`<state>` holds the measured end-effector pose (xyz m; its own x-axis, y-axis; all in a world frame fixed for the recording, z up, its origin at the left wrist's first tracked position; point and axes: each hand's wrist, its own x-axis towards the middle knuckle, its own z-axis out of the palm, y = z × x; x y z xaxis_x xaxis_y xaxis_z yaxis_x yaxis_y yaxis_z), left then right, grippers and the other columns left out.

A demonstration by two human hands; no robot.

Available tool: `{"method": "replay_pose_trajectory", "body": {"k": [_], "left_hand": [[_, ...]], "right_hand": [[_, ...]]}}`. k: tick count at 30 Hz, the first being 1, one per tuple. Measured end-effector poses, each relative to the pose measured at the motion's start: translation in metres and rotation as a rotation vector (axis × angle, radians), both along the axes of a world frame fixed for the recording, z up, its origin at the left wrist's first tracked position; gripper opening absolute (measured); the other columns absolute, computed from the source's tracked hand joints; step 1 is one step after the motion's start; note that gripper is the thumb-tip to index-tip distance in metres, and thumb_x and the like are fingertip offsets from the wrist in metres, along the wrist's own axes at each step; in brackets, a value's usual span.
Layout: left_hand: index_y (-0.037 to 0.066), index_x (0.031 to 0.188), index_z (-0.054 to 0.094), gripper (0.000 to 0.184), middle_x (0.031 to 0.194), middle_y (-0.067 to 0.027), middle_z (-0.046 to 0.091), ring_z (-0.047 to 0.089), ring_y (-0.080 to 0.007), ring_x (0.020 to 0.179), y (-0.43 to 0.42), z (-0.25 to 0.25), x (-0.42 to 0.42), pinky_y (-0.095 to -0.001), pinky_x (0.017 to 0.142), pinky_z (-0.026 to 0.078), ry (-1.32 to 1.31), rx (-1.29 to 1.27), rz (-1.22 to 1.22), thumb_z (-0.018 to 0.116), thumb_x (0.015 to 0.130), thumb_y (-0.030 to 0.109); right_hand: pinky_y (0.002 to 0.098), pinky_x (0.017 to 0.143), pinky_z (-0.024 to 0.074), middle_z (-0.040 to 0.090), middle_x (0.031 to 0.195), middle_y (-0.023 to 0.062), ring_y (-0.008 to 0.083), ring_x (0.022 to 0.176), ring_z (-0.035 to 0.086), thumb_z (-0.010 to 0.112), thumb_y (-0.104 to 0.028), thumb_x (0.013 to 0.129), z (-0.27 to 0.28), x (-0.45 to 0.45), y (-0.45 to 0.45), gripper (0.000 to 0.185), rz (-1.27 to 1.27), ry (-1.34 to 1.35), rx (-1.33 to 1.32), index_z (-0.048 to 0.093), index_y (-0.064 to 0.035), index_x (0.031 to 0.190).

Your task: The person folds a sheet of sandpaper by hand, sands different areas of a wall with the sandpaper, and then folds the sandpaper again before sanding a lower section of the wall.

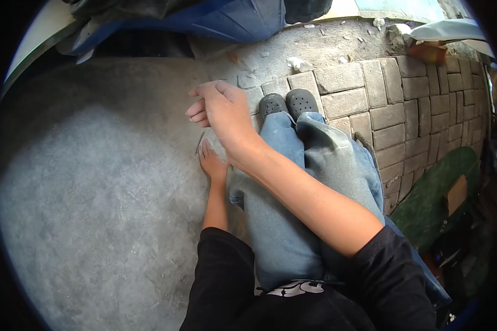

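My left hand (212, 163) rests on the grey concrete floor (105, 209), its fingers stretched out and close together. Just beside its fingertips is a thin dark stick-like piece (200, 142); whether the hand touches it I cannot tell. Above and farther forward, my right hand (222, 110) reaches across my legs with its wrist bent. Its fingers are loosely curved and partly apart, and nothing shows in them, though the palm side is partly hidden. Both forearms are bare below black sleeves.
My jeans (281, 220) and dark clogs (302, 103) are beside the hands. Brick paving (392, 118) lies to the right, with a green board (436, 193) on it. Paper scraps (299, 64) litter the ground ahead. A blue plastic object (226, 22) stands at the top.
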<state>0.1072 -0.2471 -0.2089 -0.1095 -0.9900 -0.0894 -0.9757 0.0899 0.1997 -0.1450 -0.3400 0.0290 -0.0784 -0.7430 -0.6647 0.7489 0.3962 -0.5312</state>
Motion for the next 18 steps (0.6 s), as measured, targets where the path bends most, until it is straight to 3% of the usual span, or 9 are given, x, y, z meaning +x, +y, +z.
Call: {"method": "replay_pose_trajectory", "body": {"k": [2,4,6,7,8,9,11,14,18], "left_hand": [[-0.004,0.121,0.045,0.07,0.129,-0.0164,0.044,0.038,-0.0291,0.122,0.006,-0.004,0.016,-0.0393,0.103,0.03,-0.342,-0.099,-0.344,0.073,0.063,0.024],[-0.003,0.119,0.047,0.059,0.125,-0.0151,0.048,0.042,-0.0288,0.119,-0.035,0.032,-0.013,-0.0393,0.099,0.035,-0.171,-0.102,-0.13,0.067,0.069,0.021],[0.002,0.115,0.053,0.05,0.122,-0.0101,0.052,0.044,-0.0278,0.118,-0.107,0.04,-0.02,-0.039,0.095,0.039,-1.297,-0.38,-0.432,0.064,0.072,0.024],[0.004,0.115,0.054,0.054,0.123,-0.0103,0.052,0.046,-0.0267,0.117,-0.171,-0.044,0.057,-0.0379,0.097,0.037,-1.492,-0.942,-0.384,0.068,0.068,0.028],[0.004,0.115,0.054,0.054,0.123,-0.0103,0.052,0.046,-0.0267,0.117,-0.19,0.019,0.024,-0.0379,0.097,0.037,-1.486,-0.915,-0.388,0.068,0.068,0.028],[0.002,0.118,0.052,0.062,0.125,-0.0121,0.052,0.045,-0.025,0.119,-0.216,0.084,-0.02,-0.0384,0.102,0.032,-0.546,-0.605,-0.363,0.068,0.069,0.035],[0.001,0.118,0.052,0.063,0.125,-0.0126,0.051,0.042,-0.0247,0.122,-0.263,0.111,-0.025,-0.0388,0.103,0.03,-0.598,-0.672,-0.38,0.068,0.068,0.037],[0.001,0.117,0.052,0.066,0.123,-0.0126,0.053,0.042,-0.0238,0.121,-0.242,0.11,-0.028,-0.0379,0.104,0.029,-0.626,-0.684,-0.412,0.069,0.067,0.04],[0.0,0.12,0.049,0.055,0.125,-0.0127,0.051,0.043,-0.0222,0.121,-0.173,0.06,-0.01,-0.0356,0.104,0.029,-0.735,-0.53,-0.469,0.058,0.078,0.036]], "right_hand": [[0.025,0.062,0.0448,0.061,0.069,0.0098,0.0134,0.063,0.057,0.044,-0.017,0.084,0.0,0.002,0.001,0.025,0.043,-0.039,0.0,0.059,0.0028,0.089],[0.0246,0.061,0.0439,0.06,0.072,0.009,0.0129,0.065,0.055,0.043,-0.018,0.086,0.004,0.005,0.001,0.026,0.091,-0.089,-0.015,0.058,0.0022,0.092],[0.0254,0.063,0.0435,0.059,0.073,0.0092,0.0135,0.065,0.055,0.042,-0.018,0.086,0.007,0.0,0.001,0.027,0.143,-0.08,-0.001,0.058,0.0026,0.093],[0.0254,0.063,0.0435,0.059,0.073,0.0092,0.0135,0.065,0.055,0.042,-0.018,0.086,0.006,-0.001,0.001,0.027,0.154,-0.074,0.01,0.058,0.0026,0.093],[0.0258,0.064,0.0432,0.06,0.074,0.0093,0.0138,0.066,0.055,0.04,-0.018,0.086,0.004,-0.002,0.001,0.029,0.134,-0.062,0.005,0.057,0.0028,0.095],[0.0262,0.065,0.043,0.06,0.075,0.0093,0.014,0.067,0.054,0.039,-0.019,0.086,0.001,-0.003,0.001,0.03,0.115,-0.052,0.0,0.057,0.0029,0.096],[0.0266,0.066,0.0428,0.06,0.077,0.0094,0.0143,0.069,0.054,0.036,-0.018,0.086,0.0,-0.002,0.002,0.033,0.118,-0.055,0.0,0.056,0.0033,0.099],[0.027,0.066,0.043,0.06,0.076,0.0094,0.0143,0.068,0.054,0.035,-0.02,0.086,0.0,0.002,0.0,0.034,0.109,-0.074,0.014,0.055,0.0033,0.1],[0.0268,0.062,0.0437,0.06,0.073,0.0094,0.0145,0.065,0.055,0.038,-0.018,0.086,0.0,0.007,0.002,0.03,0.203,-0.096,0.015,0.057,0.0031,0.095]]}}
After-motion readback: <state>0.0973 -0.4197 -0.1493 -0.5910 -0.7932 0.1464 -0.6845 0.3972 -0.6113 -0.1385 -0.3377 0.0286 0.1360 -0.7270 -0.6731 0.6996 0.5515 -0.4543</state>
